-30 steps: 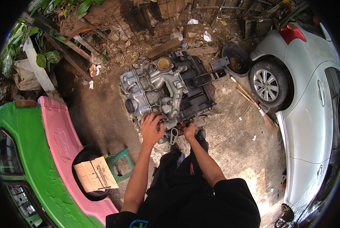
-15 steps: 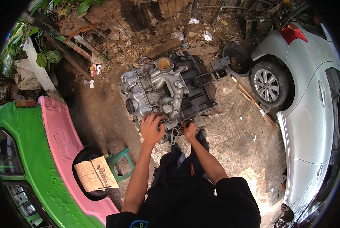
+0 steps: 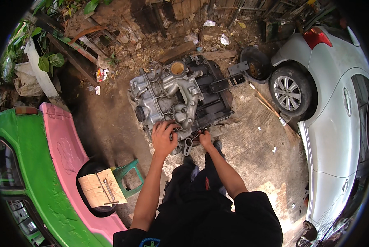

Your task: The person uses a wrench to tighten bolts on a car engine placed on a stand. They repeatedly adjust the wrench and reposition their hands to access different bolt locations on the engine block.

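Printed in small pale capitals along the blue curved band of a badge (image 3: 149, 242) on the left side of the black shirt (image 3: 201, 220); lettered again inside in greenish tones, cut short by the lower edge.

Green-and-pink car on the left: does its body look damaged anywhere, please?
Yes. The pink panel has a wrinkled-looking patch, and the green panel shows ragged wrinkles too, whereas the areas around them look smoother.
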Motion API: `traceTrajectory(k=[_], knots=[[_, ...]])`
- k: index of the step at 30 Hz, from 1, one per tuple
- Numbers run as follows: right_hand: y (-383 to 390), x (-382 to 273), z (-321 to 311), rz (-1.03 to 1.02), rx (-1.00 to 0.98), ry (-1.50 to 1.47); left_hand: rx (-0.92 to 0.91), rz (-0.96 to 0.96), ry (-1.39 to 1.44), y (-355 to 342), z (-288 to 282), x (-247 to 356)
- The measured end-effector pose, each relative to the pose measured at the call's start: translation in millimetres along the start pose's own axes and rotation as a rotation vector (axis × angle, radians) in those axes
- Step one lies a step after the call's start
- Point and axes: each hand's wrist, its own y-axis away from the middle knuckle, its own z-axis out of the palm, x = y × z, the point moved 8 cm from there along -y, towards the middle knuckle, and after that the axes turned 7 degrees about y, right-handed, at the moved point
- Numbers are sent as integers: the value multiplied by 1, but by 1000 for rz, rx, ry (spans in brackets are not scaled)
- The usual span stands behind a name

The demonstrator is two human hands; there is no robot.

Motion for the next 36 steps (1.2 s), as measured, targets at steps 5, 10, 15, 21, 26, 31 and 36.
traceTrajectory(k=[5,10,15,21,26,31,36], knots=[[3,11,14,494,-392,-785,10,21,-5,0,0,0],[0,11,4,584,-512,-1035,6,21,-2,2,-1,-1],[6,12,13,470,-544,-1011,3,7,4,2,0,-1],[14,20,18,405,-471,-900,-7,-7,9,1,0,-1],[12,21,26,331,-418,-902,-3,4,5,0,-1,0],[9,19,30,295,-330,-797,-3,6,14,1,-1,0],[-3,41,37,254,-202,-736,-3,3,10,1,-1,-1]])
